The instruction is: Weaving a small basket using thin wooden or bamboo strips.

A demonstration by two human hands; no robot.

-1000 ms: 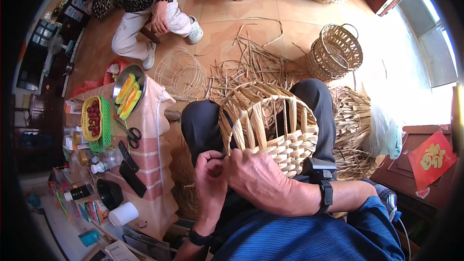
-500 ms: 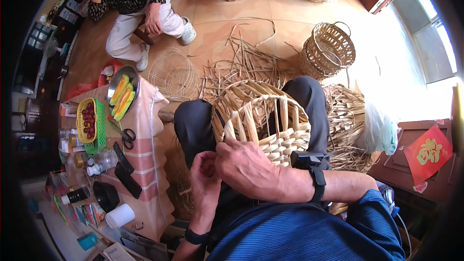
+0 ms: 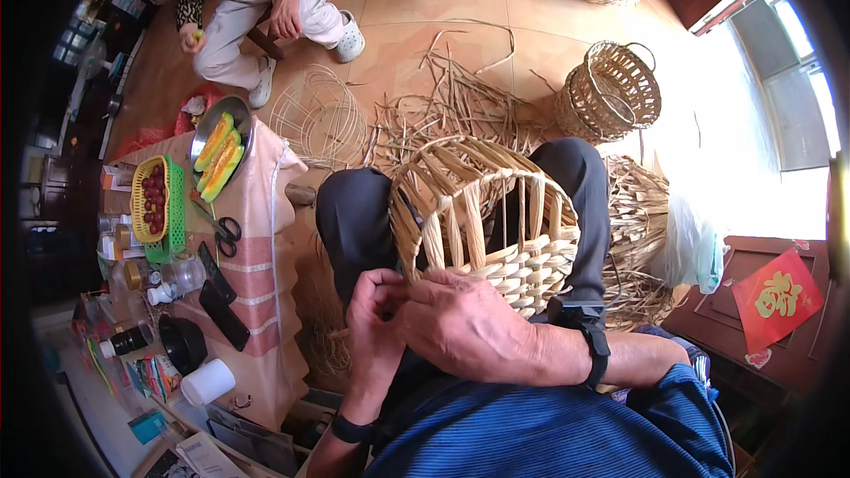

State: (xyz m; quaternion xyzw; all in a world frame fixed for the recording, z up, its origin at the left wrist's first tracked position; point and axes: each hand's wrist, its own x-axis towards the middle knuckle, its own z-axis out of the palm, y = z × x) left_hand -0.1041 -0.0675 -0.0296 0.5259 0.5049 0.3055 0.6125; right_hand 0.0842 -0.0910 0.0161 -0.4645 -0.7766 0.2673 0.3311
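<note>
A partly woven basket of pale, flat plant strips [image 3: 533, 267] lies tilted between my knees. Its lower side is tightly woven, while bare upright strips with gaps between them form the upper part. At its near left edge my left hand [image 3: 370, 326] and my right hand [image 3: 469, 323] meet, fingers bent and closed together. The back of my right hand covers most of the fingertips, so whatever they pinch is hidden. Each wrist wears a black band.
Loose dry strips [image 3: 460, 102] litter the floor ahead, beside a wire frame [image 3: 319, 115] and a finished handled basket [image 3: 607, 93]. On the left, a cloth-covered table [image 3: 266, 301] carries scissors [image 3: 227, 235], fruit and bottles. A seated person [image 3: 239, 44] sits ahead left.
My view has shifted slightly, and the basket sits a little differently in it. Both hands stay together at its near left edge. The other person's raised hand has come down, holding something small and greenish.
</note>
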